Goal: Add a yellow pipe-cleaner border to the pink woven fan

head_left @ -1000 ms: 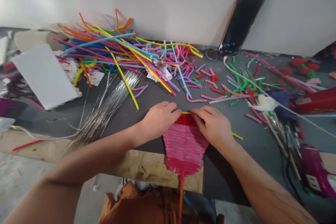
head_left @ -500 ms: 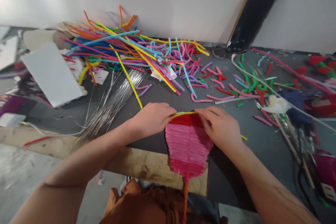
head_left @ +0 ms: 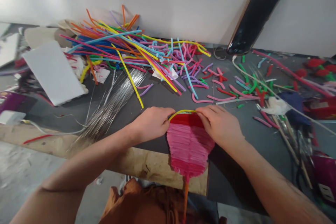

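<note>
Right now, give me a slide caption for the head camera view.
Left hand and right hand hold a curved yellow pipe cleaner along the red far end of a flat, ribbed pink panel.

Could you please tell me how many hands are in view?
2: the left hand and right hand, holding the curved yellow pipe cleaner from either side, by the pink panel.

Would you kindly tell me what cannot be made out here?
Head view:
Left end of yellow stem: hidden by left hand.
Upper right corner of pink piece: hidden by right hand.
Lower end of orange stem: cut off by bottom edge.
Screen content of phone: too dark.
</note>
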Action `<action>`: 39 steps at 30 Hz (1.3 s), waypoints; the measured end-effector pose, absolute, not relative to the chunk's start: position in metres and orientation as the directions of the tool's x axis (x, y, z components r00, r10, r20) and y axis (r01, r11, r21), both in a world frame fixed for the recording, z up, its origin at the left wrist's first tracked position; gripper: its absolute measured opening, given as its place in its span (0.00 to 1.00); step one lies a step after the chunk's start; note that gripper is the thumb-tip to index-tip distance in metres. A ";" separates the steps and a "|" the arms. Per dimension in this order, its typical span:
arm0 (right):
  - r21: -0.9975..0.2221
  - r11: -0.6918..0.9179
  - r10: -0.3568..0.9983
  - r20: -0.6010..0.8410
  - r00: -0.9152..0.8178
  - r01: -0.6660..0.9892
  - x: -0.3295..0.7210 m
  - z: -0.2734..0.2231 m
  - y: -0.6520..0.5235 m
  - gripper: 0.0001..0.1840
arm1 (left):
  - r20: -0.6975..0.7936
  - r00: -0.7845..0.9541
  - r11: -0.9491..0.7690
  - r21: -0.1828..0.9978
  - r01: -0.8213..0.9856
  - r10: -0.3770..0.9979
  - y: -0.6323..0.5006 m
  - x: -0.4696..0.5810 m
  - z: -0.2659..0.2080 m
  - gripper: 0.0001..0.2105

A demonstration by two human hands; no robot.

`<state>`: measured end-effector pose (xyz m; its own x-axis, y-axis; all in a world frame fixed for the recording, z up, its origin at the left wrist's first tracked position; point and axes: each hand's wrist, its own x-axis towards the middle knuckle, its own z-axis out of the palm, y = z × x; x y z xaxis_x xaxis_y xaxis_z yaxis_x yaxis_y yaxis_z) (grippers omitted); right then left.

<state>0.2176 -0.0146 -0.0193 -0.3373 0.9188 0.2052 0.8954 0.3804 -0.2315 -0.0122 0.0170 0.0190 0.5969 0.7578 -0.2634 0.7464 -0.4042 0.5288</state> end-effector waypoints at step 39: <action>-0.336 0.419 0.906 0.219 -0.363 0.843 0.216 -0.025 -0.018 0.15 | -0.174 0.639 -0.626 0.128 0.769 0.749 0.012 -0.017 0.008 0.20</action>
<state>0.2157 -0.0176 -0.0252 -0.3627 0.9058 0.2189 0.8434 0.4190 -0.3364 -0.0173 0.0121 0.0079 0.6389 0.7493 -0.1741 0.7691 -0.6262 0.1275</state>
